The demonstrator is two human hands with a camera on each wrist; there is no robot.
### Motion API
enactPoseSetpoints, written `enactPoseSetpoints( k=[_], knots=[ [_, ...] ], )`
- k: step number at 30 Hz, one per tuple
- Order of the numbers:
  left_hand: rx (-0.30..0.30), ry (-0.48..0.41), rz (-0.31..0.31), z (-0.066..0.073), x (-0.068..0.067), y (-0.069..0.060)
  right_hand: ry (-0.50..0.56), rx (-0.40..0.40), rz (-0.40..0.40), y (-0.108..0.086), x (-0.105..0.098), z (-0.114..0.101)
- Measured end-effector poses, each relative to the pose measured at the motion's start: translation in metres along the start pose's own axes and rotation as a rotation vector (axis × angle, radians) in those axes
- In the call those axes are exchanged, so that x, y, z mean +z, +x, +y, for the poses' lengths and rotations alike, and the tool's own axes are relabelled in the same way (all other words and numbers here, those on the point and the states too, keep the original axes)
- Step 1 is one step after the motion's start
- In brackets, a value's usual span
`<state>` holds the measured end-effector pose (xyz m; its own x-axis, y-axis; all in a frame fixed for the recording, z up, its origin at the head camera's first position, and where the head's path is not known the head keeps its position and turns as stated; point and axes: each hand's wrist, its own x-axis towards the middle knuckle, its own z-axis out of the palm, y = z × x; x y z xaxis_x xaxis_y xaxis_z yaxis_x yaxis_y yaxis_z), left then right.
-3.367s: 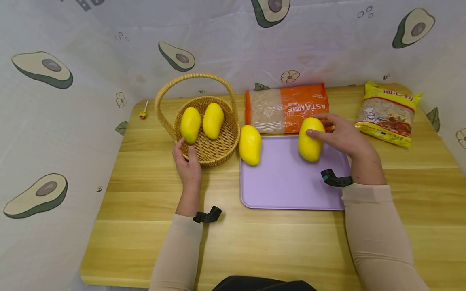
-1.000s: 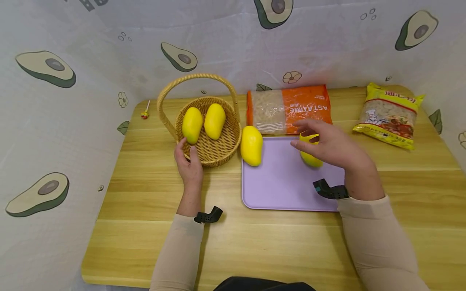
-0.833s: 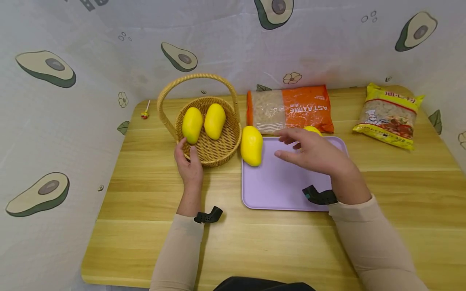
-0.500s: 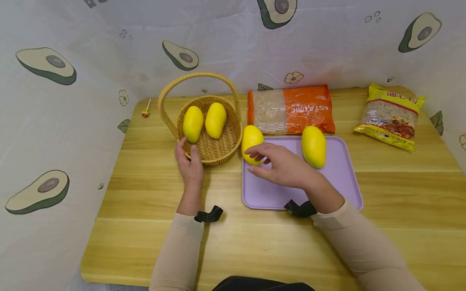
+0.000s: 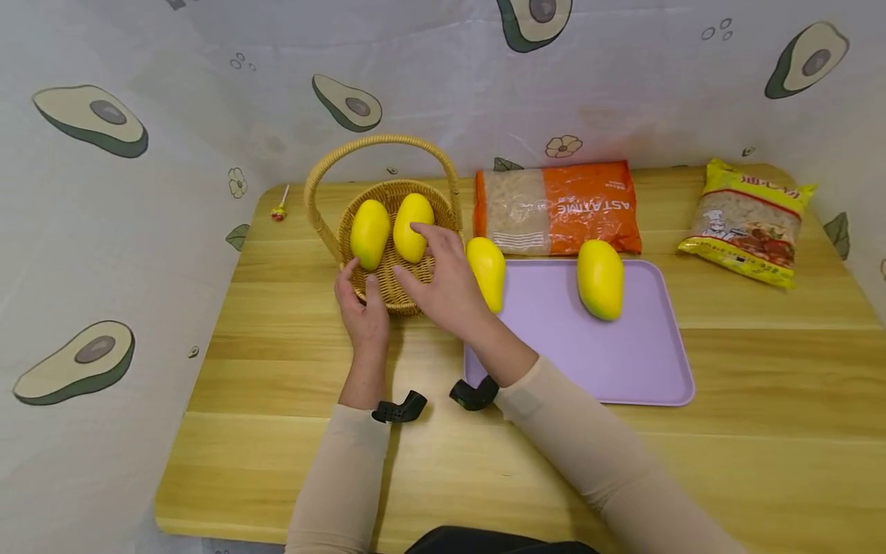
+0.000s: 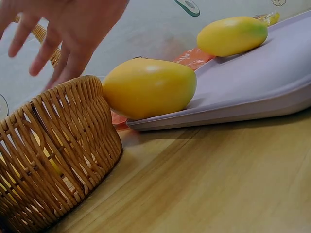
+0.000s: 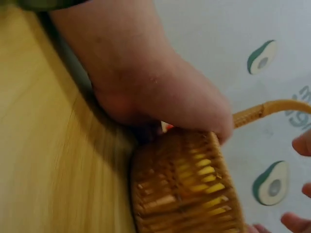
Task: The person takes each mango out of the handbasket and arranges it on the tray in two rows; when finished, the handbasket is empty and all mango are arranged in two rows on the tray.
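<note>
In the head view two yellow mangoes [image 5: 370, 234] [image 5: 413, 228] lie inside the wicker basket [image 5: 403, 309]. My left hand [image 5: 364, 315] holds the basket's near-left rim, thumb over the edge, fingers outside. My right hand [image 5: 448, 288] hovers over the basket's right part with fingers spread, beside the right-hand mango, holding nothing. A third mango [image 5: 488, 271] rests at the left edge of the purple tray [image 5: 595, 362], partly behind my right hand. A fourth mango [image 5: 601, 280] lies on the tray's upper part. The left wrist view shows the right hand [image 6: 73, 34] above the basket rim.
An orange-and-clear bag [image 5: 557, 209] lies behind the tray, and a yellow bag [image 5: 750, 221] at the back right. A lollipop [image 5: 279, 209] is left of the basket. The basket's tall handle [image 5: 383, 140] arches over it. A patterned curtain stands behind the table.
My right hand has let go of the mango on the tray's upper right and moved left across the tray to above the basket. My left hand has stayed at the rim.
</note>
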<state>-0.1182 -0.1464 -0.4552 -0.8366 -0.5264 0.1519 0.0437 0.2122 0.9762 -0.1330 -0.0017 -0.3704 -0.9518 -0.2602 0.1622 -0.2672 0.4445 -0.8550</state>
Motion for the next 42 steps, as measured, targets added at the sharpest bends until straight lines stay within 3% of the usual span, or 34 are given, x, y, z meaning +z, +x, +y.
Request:
enactPoseSetpoints(
  k=[7, 17, 27, 42],
  knots=[
    [0.022, -0.003, -0.005, -0.003, 0.001, 0.002, 0.019, 0.152, 0.105, 0.043, 0.028, 0.005],
    [0.036, 0.005, 0.004, -0.004, 0.002, 0.002, 0.004, 0.276, 0.105, 0.075, 0.045, 0.016],
    [0.031, -0.001, 0.002, -0.006, 0.001, 0.002, -0.049, 0.292, 0.098, 0.09, 0.049, 0.018],
    [0.023, 0.009, 0.006, -0.003, 0.0, 0.001, -0.063, 0.323, 0.083, 0.093, 0.051, 0.02]
  ],
)
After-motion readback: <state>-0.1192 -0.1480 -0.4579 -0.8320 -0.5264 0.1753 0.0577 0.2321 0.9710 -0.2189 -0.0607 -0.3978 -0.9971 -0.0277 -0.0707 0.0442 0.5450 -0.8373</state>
